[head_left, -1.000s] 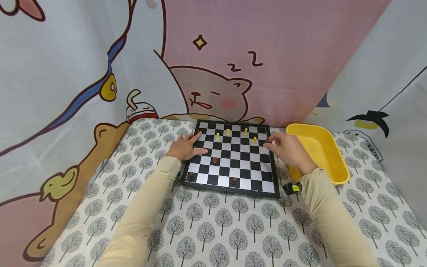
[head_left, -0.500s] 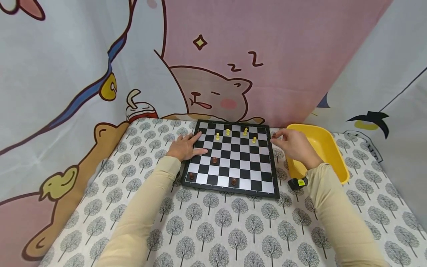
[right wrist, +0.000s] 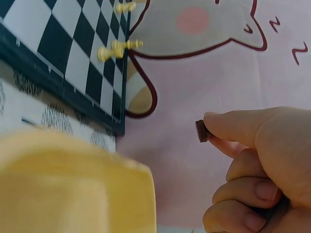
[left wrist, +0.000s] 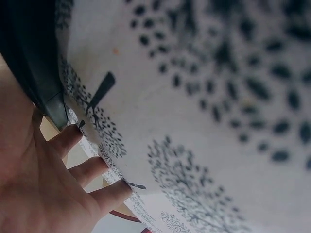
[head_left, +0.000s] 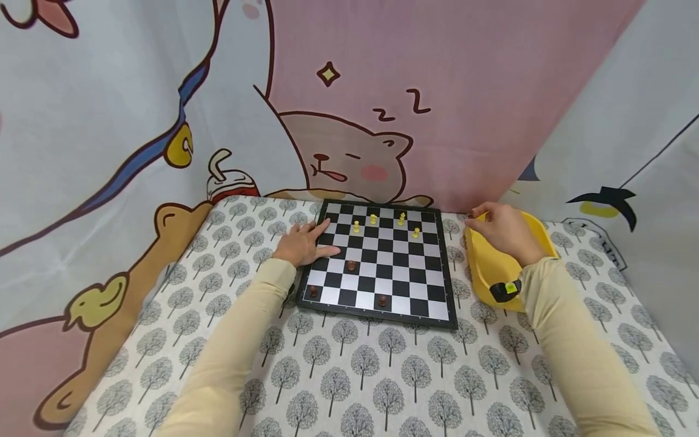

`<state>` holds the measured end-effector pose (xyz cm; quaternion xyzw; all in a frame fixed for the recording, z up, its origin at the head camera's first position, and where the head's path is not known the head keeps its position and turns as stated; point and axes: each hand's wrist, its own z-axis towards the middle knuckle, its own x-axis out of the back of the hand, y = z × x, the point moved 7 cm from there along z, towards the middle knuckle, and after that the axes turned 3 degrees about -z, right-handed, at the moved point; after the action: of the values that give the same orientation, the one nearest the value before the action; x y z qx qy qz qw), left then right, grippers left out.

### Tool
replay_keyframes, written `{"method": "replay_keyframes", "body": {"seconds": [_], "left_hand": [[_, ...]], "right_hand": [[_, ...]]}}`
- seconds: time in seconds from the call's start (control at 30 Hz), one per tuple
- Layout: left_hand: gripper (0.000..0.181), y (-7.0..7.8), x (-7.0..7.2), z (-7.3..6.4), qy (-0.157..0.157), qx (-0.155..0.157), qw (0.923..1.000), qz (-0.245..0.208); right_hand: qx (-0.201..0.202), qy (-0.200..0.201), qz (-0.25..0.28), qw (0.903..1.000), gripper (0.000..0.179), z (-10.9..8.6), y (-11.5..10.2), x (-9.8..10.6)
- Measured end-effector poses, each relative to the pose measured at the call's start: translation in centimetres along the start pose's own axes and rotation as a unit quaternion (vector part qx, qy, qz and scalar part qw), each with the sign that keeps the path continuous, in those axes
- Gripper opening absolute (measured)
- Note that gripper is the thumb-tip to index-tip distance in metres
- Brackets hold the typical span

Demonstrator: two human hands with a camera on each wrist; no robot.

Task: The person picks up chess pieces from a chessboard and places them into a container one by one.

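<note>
My right hand is over the yellow plastic basin, pinching a small dark brown chess piece between thumb and index finger. In the right wrist view the other fingers curl into the palm. My left hand rests with spread fingers on the left edge of the chessboard; thumb and index finger reach onto the squares. Several yellow chess pieces stand on the far part of the board. Three brown ones, including a piece left of centre, stand on the near part.
The board and basin sit on a tree-patterned tablecloth. Behind them hangs a cartoon-printed curtain, close to the board's far edge. A black wrist strap on the right arm overlaps the basin's near side.
My right hand has carried the brown piece rightward, off the board's right edge and over the basin. The basin has shifted slightly left and looks tilted. My left hand stays put.
</note>
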<state>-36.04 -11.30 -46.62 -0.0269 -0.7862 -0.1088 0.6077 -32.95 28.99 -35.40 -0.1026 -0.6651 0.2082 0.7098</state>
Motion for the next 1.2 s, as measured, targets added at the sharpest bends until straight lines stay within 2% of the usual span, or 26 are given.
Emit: {"method": "replay_keyframes", "body": {"seconds": [0.3, 0.5, 0.9, 1.2], "left_hand": [[0.092, 0.0, -0.1, -0.1, -0.003, 0.0, 1.0, -0.005], [0.093, -0.1, 0.0, 0.0, -0.002, 0.005, 1.0, -0.007], [0.093, -0.3, -0.1, 0.2, -0.002, 0.002, 1.0, -0.006], [0.093, -0.2, 0.0, 0.2, -0.006, 0.005, 1.0, -0.006]], "right_hand": [[-0.028, -0.033, -0.006, 0.9991, 0.042, 0.6, 2.6, 0.9], [-0.039, -0.023, 0.001, 0.999, 0.039, 1.1, 4.0, 1.4], [-0.096, -0.052, 0.014, 0.994, 0.039, 1.9, 7.7, 0.6], [-0.12, -0.07, 0.019, 0.9901, 0.053, 2.2, 9.7, 0.4]]}}
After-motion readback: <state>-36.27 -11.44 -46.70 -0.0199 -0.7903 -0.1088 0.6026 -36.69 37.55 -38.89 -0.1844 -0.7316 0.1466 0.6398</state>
